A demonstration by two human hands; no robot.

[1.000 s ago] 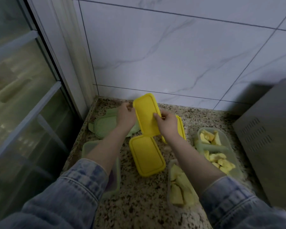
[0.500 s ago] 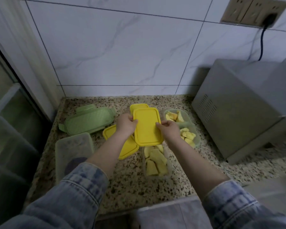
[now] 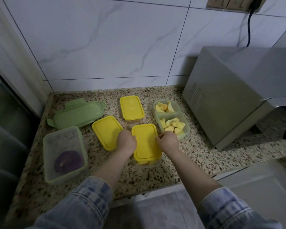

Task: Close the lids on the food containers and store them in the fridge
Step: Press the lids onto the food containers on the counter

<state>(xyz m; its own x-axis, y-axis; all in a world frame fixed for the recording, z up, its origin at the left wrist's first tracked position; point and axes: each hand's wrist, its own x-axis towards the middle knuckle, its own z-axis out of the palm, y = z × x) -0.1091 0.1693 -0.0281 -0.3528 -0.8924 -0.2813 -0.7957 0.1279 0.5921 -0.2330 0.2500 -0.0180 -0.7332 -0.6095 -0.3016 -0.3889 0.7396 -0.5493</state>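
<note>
Both hands curl over one yellow lid [image 3: 145,142] on its tub, left hand [image 3: 126,142] on its left edge, right hand [image 3: 168,140] on its right. A spare lid [image 3: 106,131] lies beside it on the speckled surface [image 3: 155,176]; behind, a lidded tub [image 3: 131,107], right, an open fruit tub [image 3: 171,119].

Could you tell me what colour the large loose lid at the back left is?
Pale green lid, head view.

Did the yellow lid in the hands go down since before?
Yes. The held yellow lid came down from above the counter onto the container of yellow food, beside the open divided container. Both hands grip its edges.
</note>
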